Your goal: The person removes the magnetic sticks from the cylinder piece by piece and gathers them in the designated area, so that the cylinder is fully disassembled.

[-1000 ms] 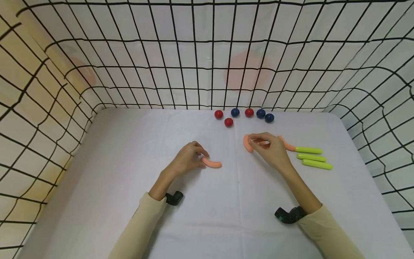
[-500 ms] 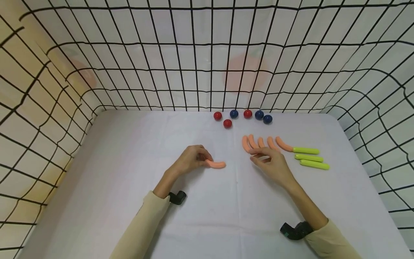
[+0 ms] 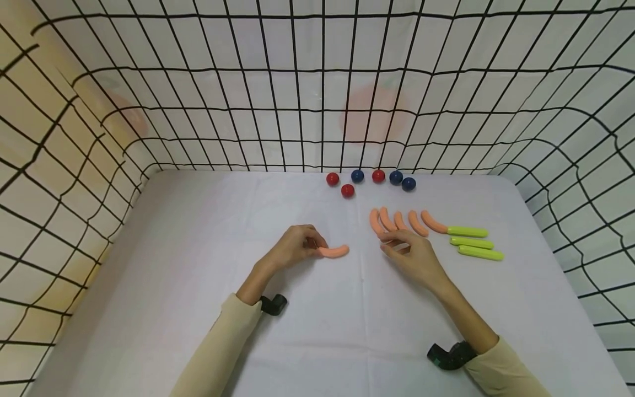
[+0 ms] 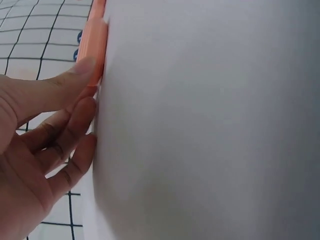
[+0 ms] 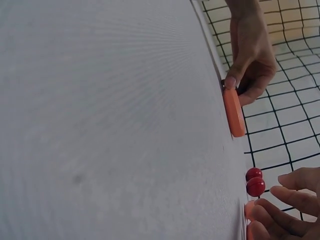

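Observation:
In the head view my left hand [image 3: 294,246] pinches the left end of a curved orange sausage-shaped piece [image 3: 334,252] over the middle of the table. The left wrist view shows the thumb lying on that piece [image 4: 93,47], the other fingers curled beneath. My right hand [image 3: 415,258] is at the near ends of a row of several similar orange pieces [image 3: 375,219]. Its thumb and fingers stay apart and loosely bent; in the right wrist view, the fingertips of this hand [image 5: 292,212] overlap an orange piece [image 5: 249,209].
Three lime-green sticks [image 3: 480,253] lie right of the row, the farthest meeting an orange piece end to end. Behind are three red balls [image 3: 348,191] and three blue balls [image 3: 409,184]. A black wire grid [image 3: 322,110] borders the white table [image 3: 149,275] at back and sides.
My right hand has drawn back toward me from the leftmost piece of the row, uncovering more of the row. My left hand has taken hold of its orange piece and shifted it slightly right, turning it.

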`<state>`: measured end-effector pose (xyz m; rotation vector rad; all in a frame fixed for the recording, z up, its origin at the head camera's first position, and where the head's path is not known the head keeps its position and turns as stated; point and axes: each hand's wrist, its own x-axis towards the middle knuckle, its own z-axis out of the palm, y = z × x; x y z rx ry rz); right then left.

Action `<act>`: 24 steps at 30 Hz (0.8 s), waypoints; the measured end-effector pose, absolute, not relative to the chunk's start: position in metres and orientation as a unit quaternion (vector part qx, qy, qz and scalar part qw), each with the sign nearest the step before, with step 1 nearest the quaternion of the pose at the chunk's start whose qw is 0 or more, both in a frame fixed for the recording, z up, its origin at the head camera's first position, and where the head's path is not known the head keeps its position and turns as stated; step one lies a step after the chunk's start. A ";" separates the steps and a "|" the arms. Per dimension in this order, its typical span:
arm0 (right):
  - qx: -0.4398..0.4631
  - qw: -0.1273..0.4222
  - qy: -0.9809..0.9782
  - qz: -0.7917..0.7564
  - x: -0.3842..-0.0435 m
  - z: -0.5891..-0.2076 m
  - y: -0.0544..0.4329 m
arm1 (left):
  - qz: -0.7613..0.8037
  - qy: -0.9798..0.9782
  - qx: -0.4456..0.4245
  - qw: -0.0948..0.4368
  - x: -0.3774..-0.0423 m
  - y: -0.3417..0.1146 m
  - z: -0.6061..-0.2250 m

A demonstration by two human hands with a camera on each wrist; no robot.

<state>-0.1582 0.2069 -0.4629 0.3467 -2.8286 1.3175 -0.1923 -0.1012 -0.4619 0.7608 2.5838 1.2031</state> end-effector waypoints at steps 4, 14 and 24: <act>0.112 0.002 -0.904 0.413 -0.158 -0.461 0.207 | 0.387 0.886 0.245 0.078 -0.197 -0.090 -0.459; 0.116 -0.005 -0.904 0.412 -0.157 -0.460 0.204 | 0.381 0.909 0.169 0.005 -0.217 -0.043 -0.456; 0.125 -0.016 -0.903 0.412 -0.156 -0.460 0.203 | 0.376 0.918 0.123 0.021 -0.220 -0.011 -0.461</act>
